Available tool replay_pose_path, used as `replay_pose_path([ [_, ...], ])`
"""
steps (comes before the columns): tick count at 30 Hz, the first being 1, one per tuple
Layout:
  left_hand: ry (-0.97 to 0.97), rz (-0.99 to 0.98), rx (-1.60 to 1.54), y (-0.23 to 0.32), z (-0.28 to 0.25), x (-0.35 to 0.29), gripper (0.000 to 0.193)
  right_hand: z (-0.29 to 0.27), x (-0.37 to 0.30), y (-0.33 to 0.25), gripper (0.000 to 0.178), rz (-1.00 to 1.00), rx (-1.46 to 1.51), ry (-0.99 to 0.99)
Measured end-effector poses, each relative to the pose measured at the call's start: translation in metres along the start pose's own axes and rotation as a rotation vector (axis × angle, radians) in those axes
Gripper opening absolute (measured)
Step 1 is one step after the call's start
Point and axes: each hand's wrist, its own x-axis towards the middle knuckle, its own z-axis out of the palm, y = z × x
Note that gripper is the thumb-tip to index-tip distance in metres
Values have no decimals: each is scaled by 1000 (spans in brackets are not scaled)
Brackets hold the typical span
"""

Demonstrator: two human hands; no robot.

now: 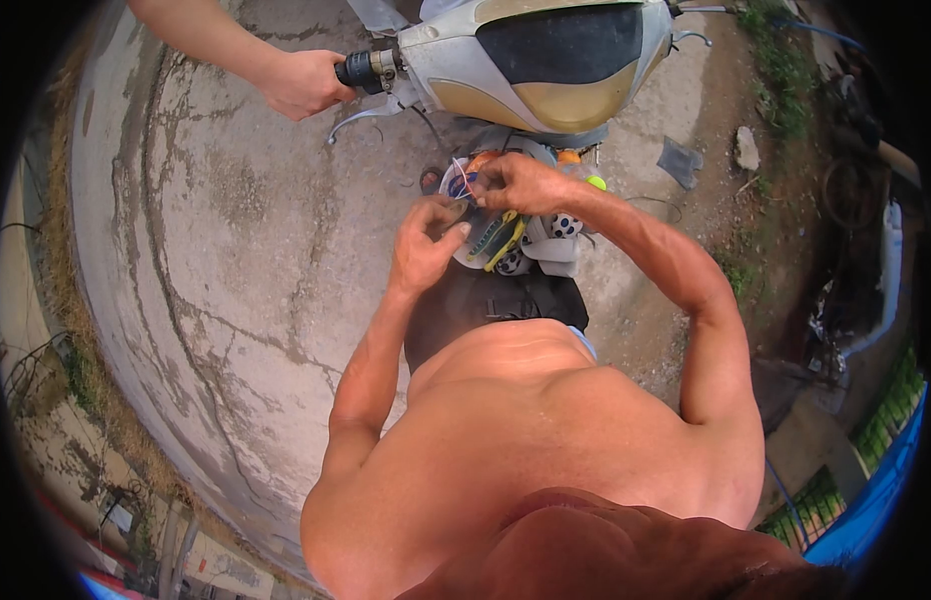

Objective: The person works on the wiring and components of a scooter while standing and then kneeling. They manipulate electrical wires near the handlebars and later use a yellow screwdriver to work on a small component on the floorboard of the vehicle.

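Cracked concrete [256, 290] lies beneath a scooter front [561, 55], its handlebar grip [358, 73] held by another person's hand [304, 85]. Thin pale wires [462, 178] rise between the scooter and the wearer's dark trousers [448, 315]. The right hand [521, 185] pinches them; the left hand [426, 245] curls close by, its hold unclear. They look light, bendy and easily nicked, so the insulation seems the best place to pinch.

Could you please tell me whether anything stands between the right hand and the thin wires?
Nothing visible does: the right hand is at the wires, its fingertips on or right beside them. The left hand is close by, toward the lower left, but not between.
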Motion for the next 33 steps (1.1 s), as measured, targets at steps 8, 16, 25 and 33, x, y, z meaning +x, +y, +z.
replay_pose_path([
  [8,0,133,120,13,2,16,22,-17,0,-4,17,-27,-138,-49],
  [16,-49,-152,-257,12,17,8,53,-13,3,1,16,3,-51,-119],
  [25,49,-92,-18,20,9,11,62,-14,5,0,16,2,-20,-95],
  [33,1,-98,-151,9,6,7,53,-11,5,5,23,-64,-117,-51],
])
